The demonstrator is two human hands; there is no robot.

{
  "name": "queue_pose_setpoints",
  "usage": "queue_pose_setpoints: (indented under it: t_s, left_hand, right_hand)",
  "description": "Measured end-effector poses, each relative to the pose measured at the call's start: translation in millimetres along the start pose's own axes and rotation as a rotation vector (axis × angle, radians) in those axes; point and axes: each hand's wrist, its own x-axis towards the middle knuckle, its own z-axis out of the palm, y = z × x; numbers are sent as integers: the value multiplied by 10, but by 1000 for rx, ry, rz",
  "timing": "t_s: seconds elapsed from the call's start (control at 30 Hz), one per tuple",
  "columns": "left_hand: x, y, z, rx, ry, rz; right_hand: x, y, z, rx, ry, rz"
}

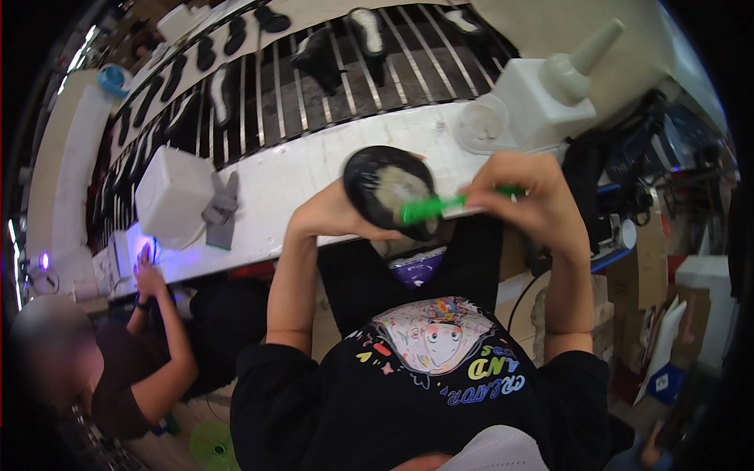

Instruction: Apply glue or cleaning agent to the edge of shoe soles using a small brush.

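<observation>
Black sole [386,188], green brush [430,206], white bottle [543,98]

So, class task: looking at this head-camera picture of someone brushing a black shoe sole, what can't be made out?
- Green brush bristles: motion blur, head view.
- Brush handle end: hidden inside the right hand.
- Far side of the black sole: turned away; the left hand covers its lower edge.
- Soles on the rack: too small and bent by the fisheye rim.
- Co-worker's hand: washed out by purple light.
</observation>
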Motion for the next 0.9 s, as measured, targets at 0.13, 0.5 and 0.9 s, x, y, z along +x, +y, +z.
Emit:
queue_pose_setpoints:
  t_s: [0.13,0.5,0.9]
  left_hand:
    - [-108,-223,-91,-66,198,-33]
    - [-17,-831,110,-49,553,82]
    - [-147,-945,270,-973,317,154]
  right_hand:
    - [-85,630,-94,-349,399,267]
    - [204,1243,305,-953,250,538]
    - [-165,1770,59,354,346,703]
